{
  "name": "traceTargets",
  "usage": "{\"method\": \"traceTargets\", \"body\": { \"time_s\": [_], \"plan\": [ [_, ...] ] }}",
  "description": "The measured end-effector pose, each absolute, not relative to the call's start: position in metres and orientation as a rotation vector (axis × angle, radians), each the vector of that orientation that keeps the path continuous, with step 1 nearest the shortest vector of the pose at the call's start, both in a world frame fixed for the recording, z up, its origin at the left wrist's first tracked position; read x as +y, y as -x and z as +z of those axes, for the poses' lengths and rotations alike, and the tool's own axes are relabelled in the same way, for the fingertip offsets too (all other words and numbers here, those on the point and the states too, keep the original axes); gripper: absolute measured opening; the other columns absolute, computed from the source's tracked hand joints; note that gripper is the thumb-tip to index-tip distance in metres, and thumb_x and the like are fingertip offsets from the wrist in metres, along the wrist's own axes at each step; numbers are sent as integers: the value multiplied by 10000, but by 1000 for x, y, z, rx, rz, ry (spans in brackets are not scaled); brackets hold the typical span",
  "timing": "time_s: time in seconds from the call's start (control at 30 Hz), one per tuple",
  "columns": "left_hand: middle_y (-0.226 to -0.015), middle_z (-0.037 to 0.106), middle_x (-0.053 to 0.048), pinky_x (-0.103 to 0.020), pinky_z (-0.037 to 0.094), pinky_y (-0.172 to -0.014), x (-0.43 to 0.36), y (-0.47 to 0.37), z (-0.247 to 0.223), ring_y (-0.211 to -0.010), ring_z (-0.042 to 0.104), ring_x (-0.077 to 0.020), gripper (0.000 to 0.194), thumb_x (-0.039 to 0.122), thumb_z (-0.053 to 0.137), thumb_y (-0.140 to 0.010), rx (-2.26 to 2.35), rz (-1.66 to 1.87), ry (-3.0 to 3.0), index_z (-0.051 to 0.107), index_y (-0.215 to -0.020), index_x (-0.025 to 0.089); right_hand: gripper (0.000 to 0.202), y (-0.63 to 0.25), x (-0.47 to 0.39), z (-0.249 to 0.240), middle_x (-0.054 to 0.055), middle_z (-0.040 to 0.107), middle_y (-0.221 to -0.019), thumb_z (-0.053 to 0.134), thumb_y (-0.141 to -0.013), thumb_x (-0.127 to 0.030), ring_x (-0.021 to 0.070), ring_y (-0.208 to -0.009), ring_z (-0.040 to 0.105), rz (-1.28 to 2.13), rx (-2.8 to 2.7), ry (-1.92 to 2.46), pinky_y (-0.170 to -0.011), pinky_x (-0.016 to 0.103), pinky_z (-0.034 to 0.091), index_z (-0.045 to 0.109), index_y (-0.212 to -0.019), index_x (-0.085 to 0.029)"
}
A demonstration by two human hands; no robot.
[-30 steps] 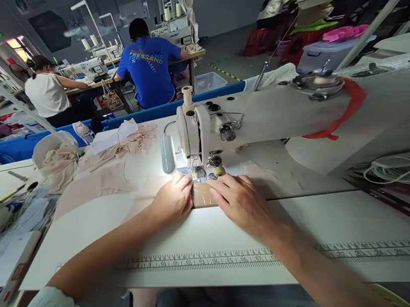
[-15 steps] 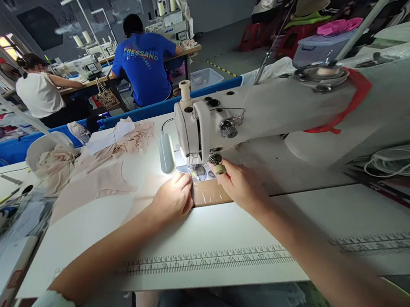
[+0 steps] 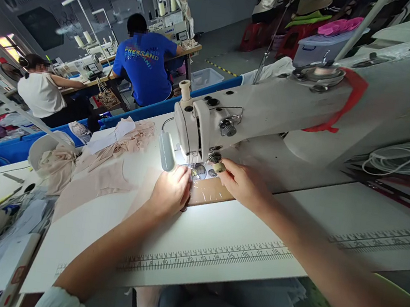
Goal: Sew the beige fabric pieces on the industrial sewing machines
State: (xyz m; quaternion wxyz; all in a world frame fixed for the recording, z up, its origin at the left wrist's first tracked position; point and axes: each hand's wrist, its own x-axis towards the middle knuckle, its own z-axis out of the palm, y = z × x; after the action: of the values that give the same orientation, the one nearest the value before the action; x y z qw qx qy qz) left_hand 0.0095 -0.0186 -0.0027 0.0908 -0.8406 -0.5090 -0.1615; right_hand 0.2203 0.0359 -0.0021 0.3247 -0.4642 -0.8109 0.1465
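Observation:
My left hand (image 3: 170,189) rests on the machine bed, just left of the needle area of a white sewing machine (image 3: 197,122). Its fingers are closed together; whatever is in them is hidden. On the other side of the presser foot, my right hand (image 3: 244,183) has its fingertips pinched by a small beige cylinder (image 3: 218,167) below a spring-like round part. Whether the cylinder is held or worn on a finger, I cannot make out. Between my hands lies the brown bed plate (image 3: 209,193) under shiny film. A grey-white lamp (image 3: 167,152) hangs beside my left fingers.
Pale pink fabric pieces (image 3: 113,181) lie on the left of the white table (image 3: 193,238), which has a printed ruler along its front. Coiled white cable (image 3: 399,155) and dark red-handled scissors (image 3: 401,196) are at the right. Two people sit at other machines beyond a blue trough (image 3: 214,88).
My left hand has shifted slightly left and up, away from the needle and closer to the lamp. My right hand stays by the small beige cylinder.

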Motion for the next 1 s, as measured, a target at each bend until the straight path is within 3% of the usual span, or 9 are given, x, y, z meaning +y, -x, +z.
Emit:
{"method": "traceTargets", "body": {
  "time_s": [0.1,0.23,0.33,0.5,0.67,0.83,0.9,1.0],
  "plan": [
    [-887,625,-121,-394,526,-733,-18,-4,3,-829,641,-276,119,140,477,-881,-1828,-429,2371,582,-842,179,227,-217,24,1,-3,577,-614,453,-927,-290,142,-539,478,441,-2212,1184,-542,265,313,555,-736,-222],
    [-737,604,-67,-318,481,-634,-19,12,14,-696,603,-218,199,180,462,-875,-2119,-525,2344,528,-689,206,147,-202,1,4,25,617,-780,483,-904,-216,155,-658,552,380,-2390,1118,-596,274,358,593,-807,-206],
    [-648,600,-11,-273,480,-641,-26,23,29,-632,577,-163,197,234,485,-854,-2351,-724,2433,542,-668,200,142,-186,-13,4,56,613,-845,561,-901,-303,196,-761,583,318,-2410,1191,-654,301,393,573,-812,-193],
    [-688,619,-3,-262,507,-661,-53,26,55,-667,599,-150,202,352,567,-803,-2609,-1260,2536,612,-718,175,332,-149,-14,3,93,636,-904,643,-845,-501,239,-770,607,411,-2321,1364,-624,317,390,589,-890,-176],
    [-756,587,8,-227,413,-577,-83,28,62,-621,519,-108,224,395,593,-803,-2542,-1407,2428,594,-773,172,103,-127,-8,8,58,663,-886,548,-879,-247,192,-770,609,436,-2256,1216,-594,278,355,619,-922,-187],
    [-538,416,77,-210,336,-505,-104,56,50,-477,377,-92,302,494,521,-872,-2584,-1848,2136,508,-824,196,217,-146,-17,14,22,635,-773,443,-928,-195,145,-674,564,475,-2251,999,-592,255,350,564,-747,-198],
    [-497,411,87,-207,286,-461,-112,69,45,-419,331,-88,380,575,508,-871,-2763,-1731,2183,522,-857,196,214,-160,-18,14,5,619,-727,452,-923,-200,134,-624,540,494,-2255,935,-577,250,339,545,-731,-200],
    [-586,551,34,-217,324,-505,-121,80,37,-503,468,-115,351,536,558,-860,-2793,-1218,2350,586,-832,188,244,-177,-14,6,0,588,-660,424,-952,-208,145,-590,518,369,-2312,825,-585,271,319,549,-743,-195]
  ]
}}
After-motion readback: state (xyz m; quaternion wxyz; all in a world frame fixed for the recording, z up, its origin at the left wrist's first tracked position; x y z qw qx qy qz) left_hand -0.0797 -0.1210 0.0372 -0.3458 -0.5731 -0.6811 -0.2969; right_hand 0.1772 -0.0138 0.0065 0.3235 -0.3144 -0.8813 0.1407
